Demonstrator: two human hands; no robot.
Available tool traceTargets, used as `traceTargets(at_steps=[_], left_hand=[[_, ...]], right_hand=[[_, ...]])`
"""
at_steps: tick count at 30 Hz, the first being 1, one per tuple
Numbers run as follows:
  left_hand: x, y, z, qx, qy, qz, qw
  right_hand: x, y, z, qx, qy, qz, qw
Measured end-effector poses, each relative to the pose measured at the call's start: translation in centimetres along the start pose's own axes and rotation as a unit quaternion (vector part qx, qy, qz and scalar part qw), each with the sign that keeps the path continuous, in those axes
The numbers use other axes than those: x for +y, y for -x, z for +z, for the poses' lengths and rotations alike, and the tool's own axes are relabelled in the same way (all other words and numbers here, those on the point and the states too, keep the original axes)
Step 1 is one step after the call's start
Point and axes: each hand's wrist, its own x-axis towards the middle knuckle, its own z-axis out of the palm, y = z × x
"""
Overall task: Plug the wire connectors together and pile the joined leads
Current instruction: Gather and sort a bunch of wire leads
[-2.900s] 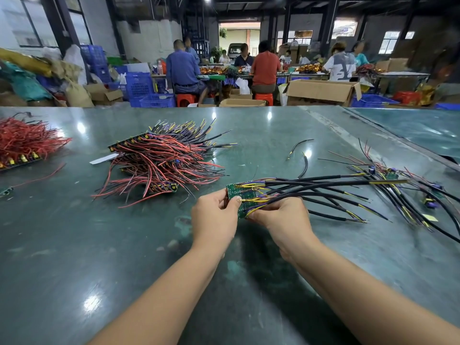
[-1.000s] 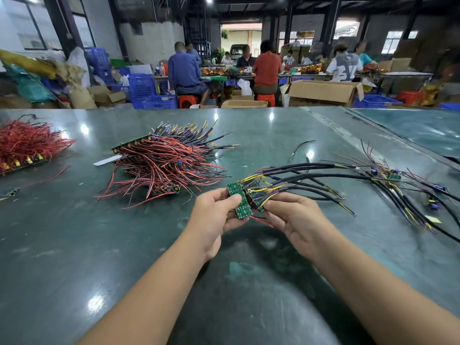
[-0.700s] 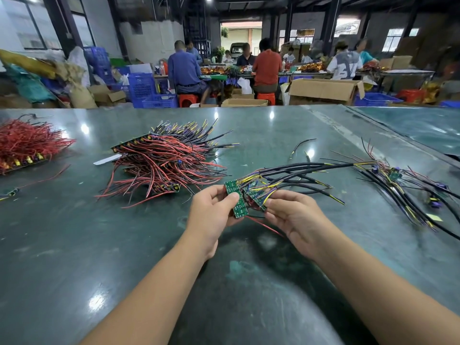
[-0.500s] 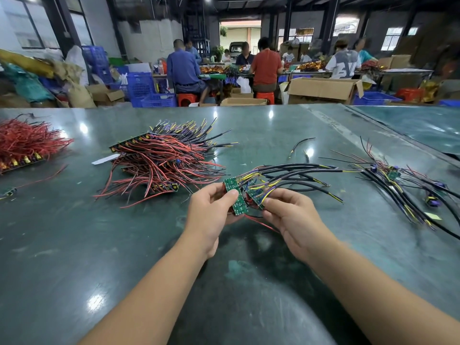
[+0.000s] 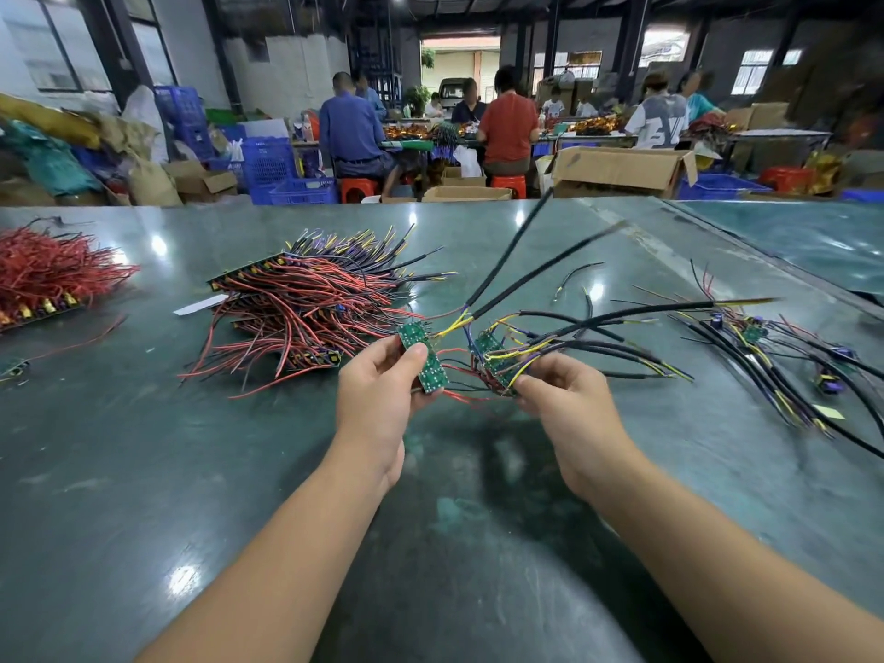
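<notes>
My left hand (image 5: 382, 390) grips a small green circuit board (image 5: 423, 357) between thumb and fingers, above the table. Two black leads (image 5: 521, 275) run up and away from that board, blurred. My right hand (image 5: 559, 392) pinches a bundle of green boards (image 5: 492, 358) with black, yellow and blue leads fanning to the right. Thin red wires hang between the two hands. A big pile of red and black leads (image 5: 315, 308) on board strips lies on the table to the left of my hands.
A green table (image 5: 143, 447) carries another red wire pile (image 5: 43, 275) at the far left and loose black leads with boards (image 5: 765, 346) at the right. Several people sit at tables beyond, among cardboard boxes and blue crates.
My left hand has pulled one green board away from the bundle, to the left. Its two black leads have swung up and back. The right hand keeps the remaining bundle.
</notes>
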Motion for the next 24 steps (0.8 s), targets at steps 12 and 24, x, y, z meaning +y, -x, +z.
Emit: traceTargets(at_steps=[12,24], left_hand=[[-0.3,-0.8,-1.0,0.05,-0.155,0.107,0.981],[-1.1,0.1,-0.5,-0.083,-0.096,0.074,0.989]], right_hand=[[-1.3,0.2,-0.5,-0.049,-0.252,0.099,0.961],[-2.1,0.1,-0.4,-0.022,-0.21,0.202,0.956]])
